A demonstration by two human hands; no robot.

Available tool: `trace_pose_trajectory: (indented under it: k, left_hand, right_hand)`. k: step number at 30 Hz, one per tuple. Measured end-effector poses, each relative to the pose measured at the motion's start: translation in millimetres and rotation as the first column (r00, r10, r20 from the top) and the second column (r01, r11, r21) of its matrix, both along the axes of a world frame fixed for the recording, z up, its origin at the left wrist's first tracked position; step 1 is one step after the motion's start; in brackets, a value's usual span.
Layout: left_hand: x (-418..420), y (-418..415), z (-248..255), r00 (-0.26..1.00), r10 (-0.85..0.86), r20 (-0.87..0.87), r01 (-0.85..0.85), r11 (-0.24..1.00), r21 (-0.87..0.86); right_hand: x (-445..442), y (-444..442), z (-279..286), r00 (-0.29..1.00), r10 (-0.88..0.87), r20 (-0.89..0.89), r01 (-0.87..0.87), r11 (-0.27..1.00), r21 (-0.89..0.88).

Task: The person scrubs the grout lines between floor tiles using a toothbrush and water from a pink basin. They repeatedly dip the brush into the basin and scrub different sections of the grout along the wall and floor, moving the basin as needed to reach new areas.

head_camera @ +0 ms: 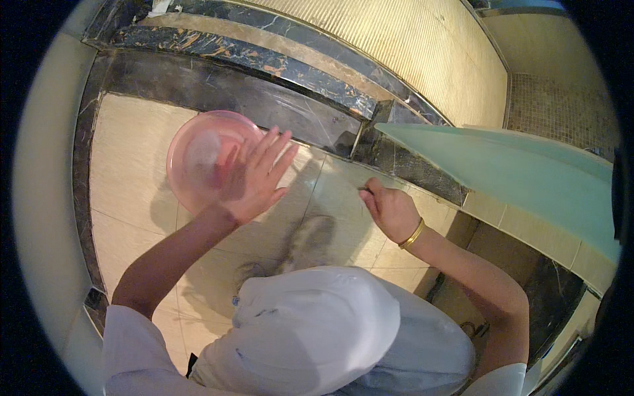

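Note:
My left hand (260, 180) is spread flat with its fingers apart, over the right side of a pink plastic basin (181, 168). The basin stands on the tiled floor and looks to hold cloudy liquid and something reddish, blurred. To the right, my right hand (391, 205) is raised over the floor with its fingers curled and pinched together; a small dark spot shows at the fingertips, too small to name. A gold-coloured bangle (412, 233) circles the right wrist.
A dark stone step (237, 89) with a patterned marble edge runs beyond the basin. On the right, a greenish panel, perhaps glass (520, 168), juts in near the right hand. My knees in pale trousers (317, 326) fill the lower middle.

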State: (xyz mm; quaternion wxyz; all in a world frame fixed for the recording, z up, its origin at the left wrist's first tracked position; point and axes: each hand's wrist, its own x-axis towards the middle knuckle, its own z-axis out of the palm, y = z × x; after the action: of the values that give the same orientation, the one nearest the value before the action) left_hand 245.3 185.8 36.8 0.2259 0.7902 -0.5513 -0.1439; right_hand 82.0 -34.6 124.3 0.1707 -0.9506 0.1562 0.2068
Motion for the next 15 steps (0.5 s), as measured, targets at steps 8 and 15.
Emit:
trace_pose_trajectory:
  k: [8, 15]
  left_hand:
    - [-38.3, -35.1, -15.8, 0.936, -0.261, -0.237, 0.256, 0.965, -0.051]
    - [-89.4, -58.1, -56.6, 0.889, -0.194, -0.415, 0.180, 0.981, -0.074]
  right_hand:
    - [-38.1, 5.8, -116.5, 0.695, -0.651, -0.305, 0.711, 0.559, 0.427]
    - [-73.1, 48.6, -175.2, 0.498, -0.836, -0.230, 0.731, 0.262, 0.630]
